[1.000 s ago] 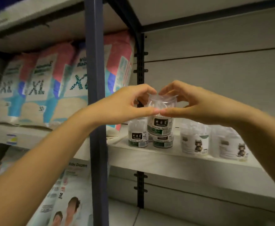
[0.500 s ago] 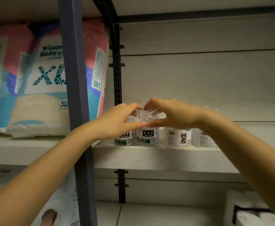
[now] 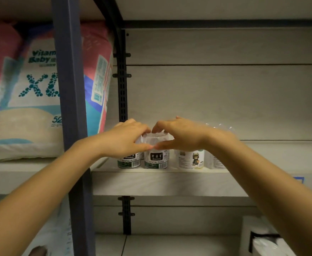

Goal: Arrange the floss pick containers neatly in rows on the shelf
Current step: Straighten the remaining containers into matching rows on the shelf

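1. The floss container [image 3: 156, 157] stands upright near the front edge of the shelf [image 3: 151, 183], toward its left end. Its dark "DENTAL FLOSS" label faces out and its clear top is covered by both hands.
2. The left hand [image 3: 127, 140] curls round the container's top from the left, with the thumb low at the front and the fingers arched over the lid.
3. The right hand [image 3: 181, 135] grips the same top from the right in the same way. Its thumb tip meets the left thumb tip in front of the container.
4. A second floss container [image 3: 129, 161] with the same label stands just to the left, touching or nearly touching the first.
5. To the right stands a white tub [image 3: 192, 159] with a cartoon figure on it. Another tub [image 3: 214, 162] beyond it is partly hidden by the right forearm.
6. A black slotted rail [image 3: 122, 93] runs up the pale back wall behind the left hand.
7. A dark post [image 3: 70, 108] crosses the foreground, and behind it a diaper pack [image 3: 36, 89] marked "XL" sits on the neighbouring shelf.
8. A white package [image 3: 262, 237] lies at lower right, below the shelf.
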`<state>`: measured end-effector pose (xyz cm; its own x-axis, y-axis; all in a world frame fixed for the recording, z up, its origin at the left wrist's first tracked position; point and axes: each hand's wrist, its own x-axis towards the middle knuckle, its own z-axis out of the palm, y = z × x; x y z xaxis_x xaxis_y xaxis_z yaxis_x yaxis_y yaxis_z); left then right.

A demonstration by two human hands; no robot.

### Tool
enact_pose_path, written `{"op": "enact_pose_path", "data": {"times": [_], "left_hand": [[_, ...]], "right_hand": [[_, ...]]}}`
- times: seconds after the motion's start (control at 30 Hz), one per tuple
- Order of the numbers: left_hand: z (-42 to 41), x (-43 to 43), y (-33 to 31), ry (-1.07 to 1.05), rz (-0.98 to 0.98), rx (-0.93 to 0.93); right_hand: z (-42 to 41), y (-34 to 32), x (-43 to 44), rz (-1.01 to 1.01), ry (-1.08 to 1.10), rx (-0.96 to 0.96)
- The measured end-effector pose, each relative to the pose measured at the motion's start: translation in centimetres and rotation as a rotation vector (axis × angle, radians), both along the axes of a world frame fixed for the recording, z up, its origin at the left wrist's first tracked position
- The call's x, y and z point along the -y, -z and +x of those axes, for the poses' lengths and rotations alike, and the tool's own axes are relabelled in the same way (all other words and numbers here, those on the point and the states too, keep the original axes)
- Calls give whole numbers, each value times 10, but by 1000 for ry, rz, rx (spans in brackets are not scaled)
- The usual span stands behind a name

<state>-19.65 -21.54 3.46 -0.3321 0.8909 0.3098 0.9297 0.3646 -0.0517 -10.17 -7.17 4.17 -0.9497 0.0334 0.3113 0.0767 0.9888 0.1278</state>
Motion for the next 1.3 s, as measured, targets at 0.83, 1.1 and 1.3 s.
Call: {"op": "enact_pose_path", "data": {"times": [0.83, 1.1, 1.3], "left_hand": [[58, -86, -35, -25, -37, 109], [60, -94, -36, -57, -94, 215], [65, -96, -34, 1, -53, 192]], "right_hand": [[103, -14, -123, -380, 7, -23], [95, -5, -124, -367, -1, -53], [104, 3, -132, -391, -44, -157]]}}
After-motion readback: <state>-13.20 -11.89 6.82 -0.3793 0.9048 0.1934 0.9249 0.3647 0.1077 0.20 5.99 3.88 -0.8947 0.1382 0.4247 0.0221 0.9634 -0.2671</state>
